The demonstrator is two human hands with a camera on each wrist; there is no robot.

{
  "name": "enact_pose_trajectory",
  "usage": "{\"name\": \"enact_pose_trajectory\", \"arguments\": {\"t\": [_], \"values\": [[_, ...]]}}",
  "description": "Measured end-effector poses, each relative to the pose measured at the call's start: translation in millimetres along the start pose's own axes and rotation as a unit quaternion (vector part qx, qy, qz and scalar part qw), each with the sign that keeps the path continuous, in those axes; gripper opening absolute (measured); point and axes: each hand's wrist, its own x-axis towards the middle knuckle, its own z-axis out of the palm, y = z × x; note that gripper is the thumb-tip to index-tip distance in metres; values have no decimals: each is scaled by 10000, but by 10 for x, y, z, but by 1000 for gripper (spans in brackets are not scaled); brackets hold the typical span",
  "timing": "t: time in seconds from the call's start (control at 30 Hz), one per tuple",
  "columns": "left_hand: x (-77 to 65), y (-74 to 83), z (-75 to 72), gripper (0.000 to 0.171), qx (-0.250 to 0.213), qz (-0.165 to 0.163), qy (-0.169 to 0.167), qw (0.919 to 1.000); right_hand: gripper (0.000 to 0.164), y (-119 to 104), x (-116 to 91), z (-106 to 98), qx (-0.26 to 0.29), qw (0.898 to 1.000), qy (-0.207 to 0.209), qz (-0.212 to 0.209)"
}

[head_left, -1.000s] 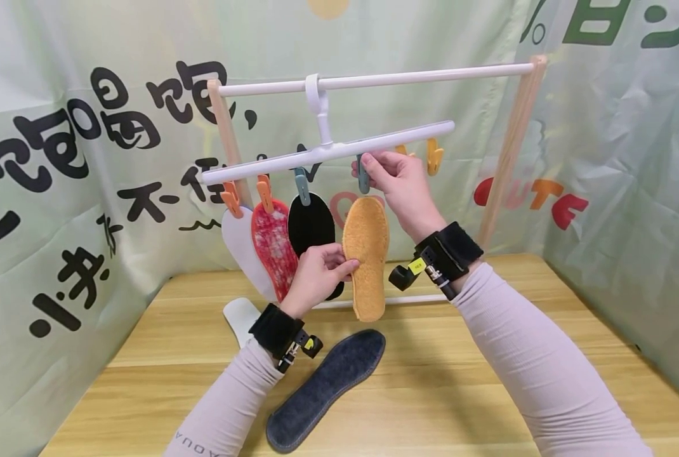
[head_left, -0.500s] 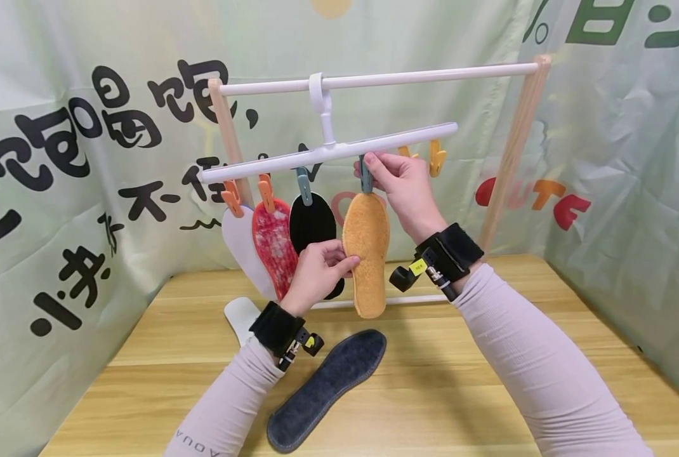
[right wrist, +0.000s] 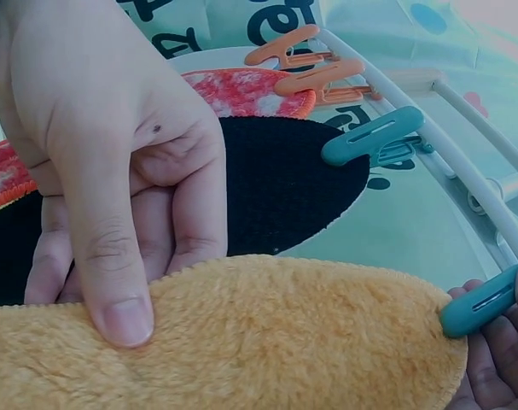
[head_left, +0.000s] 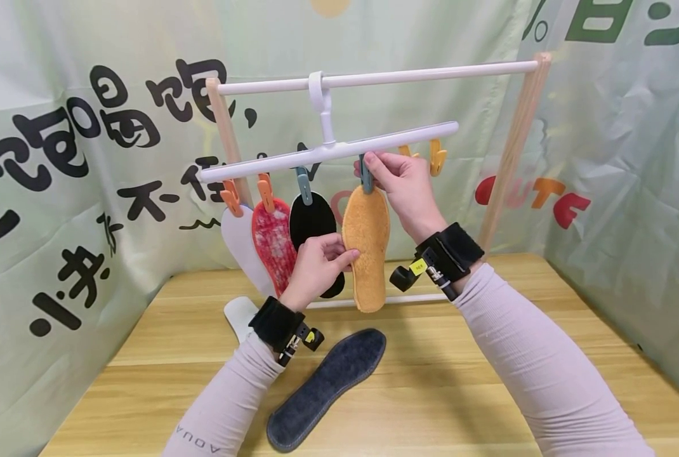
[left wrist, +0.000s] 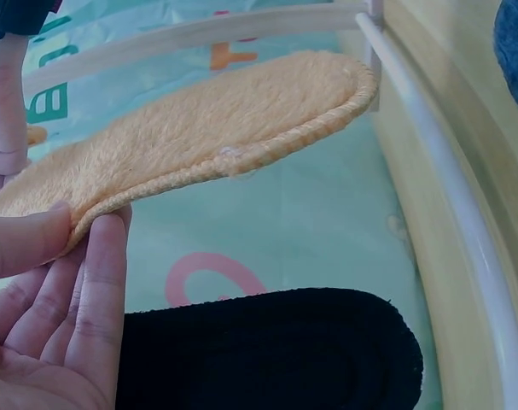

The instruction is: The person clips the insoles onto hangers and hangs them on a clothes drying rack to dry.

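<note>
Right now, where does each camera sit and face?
Head: on the head, forward and down at the hanger; left hand, right hand, forearms show.
Left wrist: on that wrist, at the yellow insole; left hand near, right hand partly.
Right wrist: on that wrist, toward the gripped teal clip; left hand large, right hand partly.
Wrist views share the black insole.

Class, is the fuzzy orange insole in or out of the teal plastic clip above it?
In, apparently: the clip overlaps the insole at its top edge. How firmly gripped, cannot tell: the far leg is hidden.
</note>
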Motion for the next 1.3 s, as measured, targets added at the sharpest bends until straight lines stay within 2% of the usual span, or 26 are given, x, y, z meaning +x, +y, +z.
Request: {"name": "enact_pose_trajectory", "arguments": {"t": [0.23,0.57,1.07,1.3], "values": [[21,30,-13,14,18,1,30,10000,30,-3,-8,-7,44,10000,20,27],[23,32,-22,13,41,18,65,10000,32,20,-18,-13,-228,9997,15,59],[11,-4,-28,17,-38,-133,155,9998,34,51,-61,-6,-405,9990,-161,44],[-22,-36,-47,14,-13,-90,28,10000,35,32,-81,-75,-410,9990,-141,141]]}}
